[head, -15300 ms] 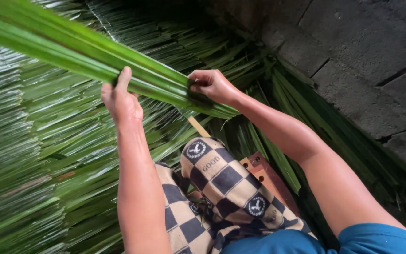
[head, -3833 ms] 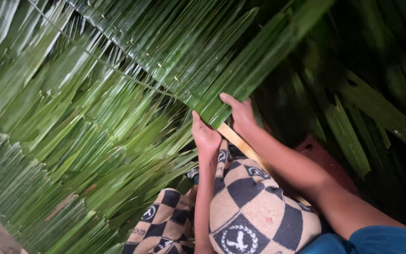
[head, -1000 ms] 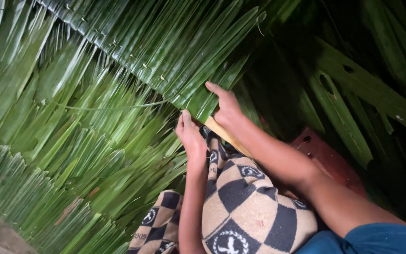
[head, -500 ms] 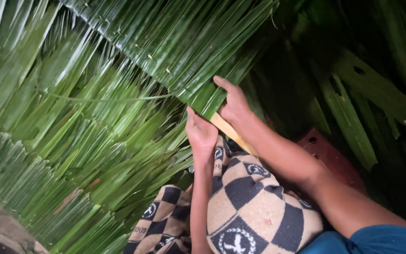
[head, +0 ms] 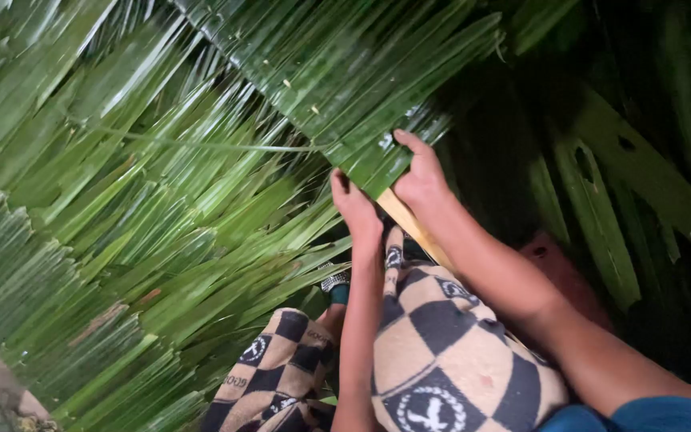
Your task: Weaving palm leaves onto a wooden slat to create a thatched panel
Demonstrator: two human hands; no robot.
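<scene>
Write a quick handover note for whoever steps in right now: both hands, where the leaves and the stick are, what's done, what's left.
Left hand: fingers pressed on the edge of the folded palm leaves, near the pale wooden stick.
Right hand: gripping the end leaf where it wraps over the stick.
Done: a row of leaves already lies folded along the stick, up to the hands.
Left: loose palm leaves lie spread below; the stick's lower end over the checkered shorts is bare.
</scene>
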